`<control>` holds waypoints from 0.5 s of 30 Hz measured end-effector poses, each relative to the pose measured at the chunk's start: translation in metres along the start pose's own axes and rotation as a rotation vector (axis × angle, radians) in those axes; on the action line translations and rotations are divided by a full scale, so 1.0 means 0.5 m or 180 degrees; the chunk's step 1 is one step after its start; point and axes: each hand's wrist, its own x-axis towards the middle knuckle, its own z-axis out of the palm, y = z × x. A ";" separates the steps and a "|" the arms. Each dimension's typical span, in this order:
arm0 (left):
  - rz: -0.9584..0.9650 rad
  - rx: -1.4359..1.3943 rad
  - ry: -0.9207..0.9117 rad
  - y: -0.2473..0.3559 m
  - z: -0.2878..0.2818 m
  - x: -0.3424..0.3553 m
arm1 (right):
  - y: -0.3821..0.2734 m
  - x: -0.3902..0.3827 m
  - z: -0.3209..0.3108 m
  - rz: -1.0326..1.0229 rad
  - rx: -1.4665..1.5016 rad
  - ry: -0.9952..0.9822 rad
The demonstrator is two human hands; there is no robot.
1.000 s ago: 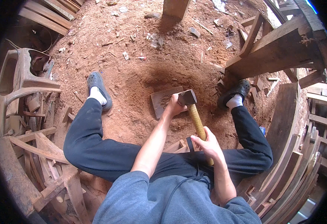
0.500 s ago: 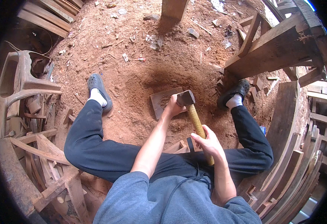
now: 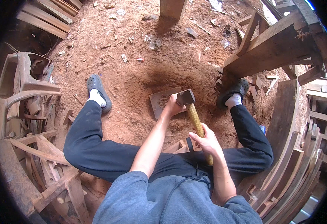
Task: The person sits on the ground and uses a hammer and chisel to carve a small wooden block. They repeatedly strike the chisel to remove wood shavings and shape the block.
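A hammer with a steel head (image 3: 186, 98) and a long yellow textured handle (image 3: 194, 118) lies slanted above my lap. My left hand (image 3: 174, 106) grips it at the head. My right hand (image 3: 207, 141) is closed round the lower handle, with the thumb raised toward the left. A dark upright piece (image 3: 189, 145) stands just left of my right hand, beside small wood pieces (image 3: 174, 148). A flat square board (image 3: 159, 108) lies on the sawdust between my feet, partly behind the hammer and my left hand.
A worn plastic chair (image 3: 12, 82) and scrap wood (image 3: 49, 151) are at the left. Timber framing (image 3: 268, 48) stands at the upper right, with long boards (image 3: 285, 130) along my right side. A post (image 3: 171, 9) rises at the top, amid sawdust and scraps (image 3: 111, 56).
My right hand's thumb and fingers have shifted slightly on the handle, with the thumb lifting. My left hand and the hammer head stay almost still.
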 end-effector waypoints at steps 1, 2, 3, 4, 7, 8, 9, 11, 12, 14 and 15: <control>-0.0017 -0.0012 0.0006 0.001 0.001 0.001 | -0.001 -0.001 0.002 -0.0020 0.0033 0.0071; -0.0054 -0.0026 -0.0001 0.001 0.001 0.002 | -0.001 -0.002 0.005 0.0032 0.0065 0.0127; -0.0152 -0.0040 -0.0034 0.002 0.001 0.002 | 0.000 -0.004 0.008 0.0103 0.0141 0.0139; -0.0122 -0.0051 -0.0019 0.004 0.001 0.002 | 0.001 -0.002 0.011 -0.0026 0.0082 0.0232; -0.0183 -0.0068 -0.0043 0.008 -0.001 0.002 | 0.006 0.002 0.017 -0.0284 0.0028 0.0353; -0.0180 -0.0062 -0.0038 0.009 -0.002 0.001 | 0.007 0.003 0.018 -0.0322 0.0002 0.0374; -0.0213 -0.0058 -0.0048 0.010 -0.002 0.000 | 0.009 0.004 0.018 -0.0213 -0.0067 0.0385; -0.0313 -0.0084 -0.0113 0.011 -0.004 -0.001 | 0.010 0.004 0.016 -0.0357 -0.0075 0.0315; -0.0419 -0.0082 -0.0174 0.010 -0.005 -0.002 | 0.009 0.004 0.015 -0.0308 -0.0127 0.0285; -0.0382 -0.0042 -0.0173 0.007 -0.006 -0.002 | 0.005 0.002 0.015 -0.0335 -0.0077 0.0292; -0.0383 -0.0013 -0.0183 0.005 -0.006 -0.002 | 0.002 0.001 0.015 -0.0245 -0.0075 0.0294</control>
